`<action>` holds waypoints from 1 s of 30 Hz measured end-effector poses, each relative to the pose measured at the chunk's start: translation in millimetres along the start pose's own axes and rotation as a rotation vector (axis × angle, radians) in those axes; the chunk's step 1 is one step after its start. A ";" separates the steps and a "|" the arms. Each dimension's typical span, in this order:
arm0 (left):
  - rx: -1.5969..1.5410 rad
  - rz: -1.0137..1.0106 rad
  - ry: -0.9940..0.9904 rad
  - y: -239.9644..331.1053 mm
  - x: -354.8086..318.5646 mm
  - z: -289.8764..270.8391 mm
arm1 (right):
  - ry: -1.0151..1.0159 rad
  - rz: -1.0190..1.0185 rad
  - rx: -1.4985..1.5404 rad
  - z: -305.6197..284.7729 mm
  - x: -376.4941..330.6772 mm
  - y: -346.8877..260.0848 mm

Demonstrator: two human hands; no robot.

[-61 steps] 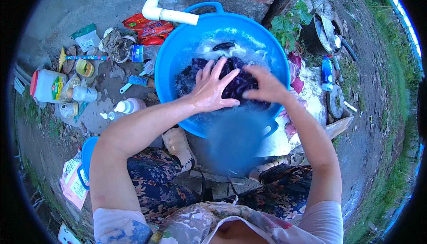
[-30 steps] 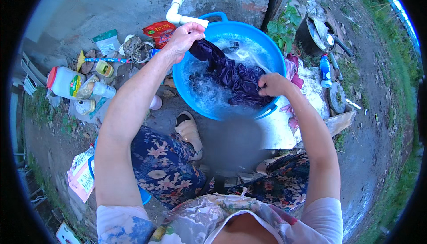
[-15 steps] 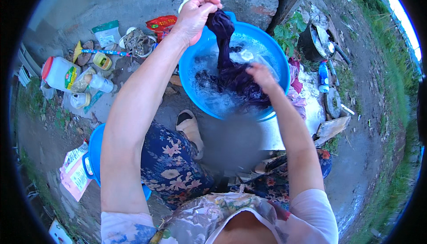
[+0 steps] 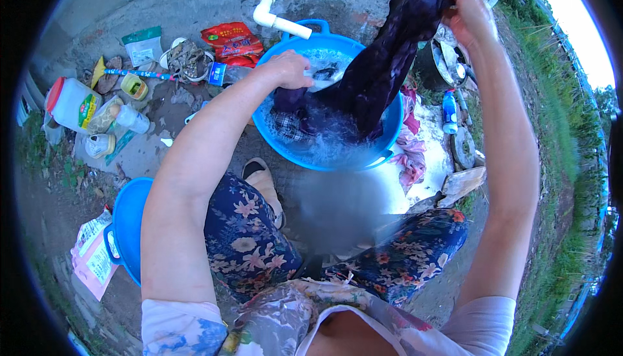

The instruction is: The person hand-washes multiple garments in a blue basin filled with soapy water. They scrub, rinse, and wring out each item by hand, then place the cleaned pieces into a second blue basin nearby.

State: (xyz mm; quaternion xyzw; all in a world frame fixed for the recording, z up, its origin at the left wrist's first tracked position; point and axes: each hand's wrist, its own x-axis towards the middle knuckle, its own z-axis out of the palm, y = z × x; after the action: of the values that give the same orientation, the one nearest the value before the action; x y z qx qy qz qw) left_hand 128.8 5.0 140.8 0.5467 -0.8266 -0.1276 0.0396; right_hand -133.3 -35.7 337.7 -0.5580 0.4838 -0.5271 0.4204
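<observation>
A dark purple garment (image 4: 379,67) stretches up out of a blue plastic basin (image 4: 259,124) of sudsy water. My right hand (image 4: 468,15) is raised beyond the basin's right side, closed on the garment's upper end. Low over the basin's left part, my left hand (image 4: 290,70) is closed on another bunch of the dark cloth. The middle of the garment sags into the water between my hands. Checked dark cloth (image 4: 289,124) lies in the suds below my left hand.
A white pipe (image 4: 279,22) ends above the basin's far rim. Pink cloth (image 4: 410,155) lies right of the basin, near a blue bottle (image 4: 450,112). A lidded plastic jar (image 4: 70,104) and a red bag (image 4: 232,43) stand left. Another blue basin (image 4: 130,223) is beside my left arm.
My right hand has risen from the basin to the upper right, drawing the garment out with it. My left hand has come down from above the far rim into the basin.
</observation>
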 end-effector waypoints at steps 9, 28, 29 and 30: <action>-0.865 0.045 0.621 86.1 24.9 -14.5 | 0.086 -0.027 0.156 24.9 -5.8 -70.0; -1.129 -0.274 0.762 17.9 20.5 -33.7 | -0.191 0.307 -0.376 -54.7 -38.0 107.7; -1.206 -0.251 0.749 24.1 22.1 -37.8 | -0.370 0.231 -0.695 -52.3 -35.0 114.6; -1.281 -0.229 0.735 28.3 22.5 -41.9 | -0.549 0.144 -1.010 -48.2 -33.1 121.2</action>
State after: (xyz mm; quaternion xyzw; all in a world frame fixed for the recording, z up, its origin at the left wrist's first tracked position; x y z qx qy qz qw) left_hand 103.1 -12.1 186.7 0.5067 -0.4617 -0.3966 0.6105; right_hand -192.2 -22.8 217.4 -0.7713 0.5854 -0.0367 0.2470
